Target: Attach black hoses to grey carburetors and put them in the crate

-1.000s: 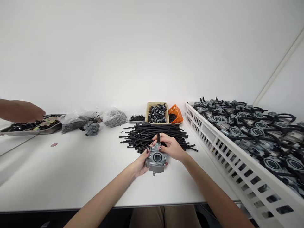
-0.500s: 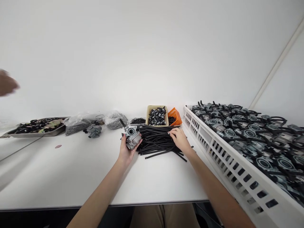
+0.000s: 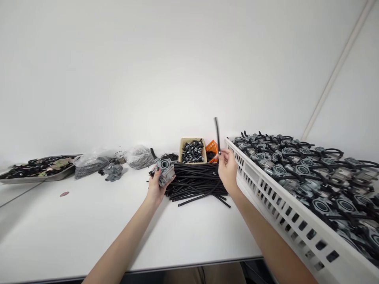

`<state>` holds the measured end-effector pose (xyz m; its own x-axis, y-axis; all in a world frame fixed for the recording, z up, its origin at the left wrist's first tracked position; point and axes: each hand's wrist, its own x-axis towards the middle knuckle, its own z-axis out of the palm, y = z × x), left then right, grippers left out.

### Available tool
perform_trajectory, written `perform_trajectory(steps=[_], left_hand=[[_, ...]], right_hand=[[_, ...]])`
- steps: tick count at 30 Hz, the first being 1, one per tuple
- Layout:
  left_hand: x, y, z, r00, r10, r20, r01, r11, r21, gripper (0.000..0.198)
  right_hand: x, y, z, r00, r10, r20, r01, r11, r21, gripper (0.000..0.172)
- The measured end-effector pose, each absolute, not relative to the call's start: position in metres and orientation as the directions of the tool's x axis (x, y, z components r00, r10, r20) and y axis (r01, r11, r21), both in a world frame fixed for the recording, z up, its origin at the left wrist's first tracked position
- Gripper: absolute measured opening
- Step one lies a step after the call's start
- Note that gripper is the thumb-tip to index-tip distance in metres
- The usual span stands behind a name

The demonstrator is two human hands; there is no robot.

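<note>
A grey metal carburetor (image 3: 166,173) with a round bore and a short black tube at its top left rests in my left hand (image 3: 155,189), fingers wrapped round it. My right hand (image 3: 227,167) pinches a black rubber hose (image 3: 217,132), whose free end points upward, slightly blurred. Below and between my hands lies a pile of similar black hoses (image 3: 192,181) on the white table (image 3: 189,236).
At right stands a white slotted crate (image 3: 284,205) filled with carburetors. Behind the hoses are a cream basket (image 3: 181,152) of small parts and an orange basket (image 3: 212,146). Leftward are plastic bags (image 3: 91,163), another carburetor (image 3: 113,172) and a metal tray (image 3: 59,175).
My right hand has lifted a hose from the pile and turned it upright. My left hand still holds the carburetor. Another person's hand at the far left has gone from view.
</note>
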<state>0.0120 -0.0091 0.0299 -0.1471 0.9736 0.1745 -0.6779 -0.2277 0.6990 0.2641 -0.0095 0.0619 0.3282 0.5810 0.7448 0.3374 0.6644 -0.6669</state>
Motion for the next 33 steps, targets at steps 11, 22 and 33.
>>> perform_trajectory(steps=[11, 22, 33], left_hand=[[0.019, 0.006, 0.010, -0.174, 0.912, 0.372, -0.366, -0.411, 0.835, 0.070], [0.015, -0.001, 0.002, -0.223, 0.892, 0.394, -0.303, -0.448, 0.841, 0.071], [0.021, -0.010, 0.002, -0.245, 0.843, 0.479, -0.262, -0.533, 0.804, 0.069]], right_hand=[[0.210, -0.008, 0.028, 0.153, 0.941, 0.304, -0.553, 0.336, -0.762, 0.036], [0.223, -0.016, 0.024, 0.191, 0.957, 0.220, -0.603, 0.291, -0.743, 0.030], [0.188, -0.032, 0.006, -0.088, 0.941, 0.327, -0.251, 0.297, -0.921, 0.026]])
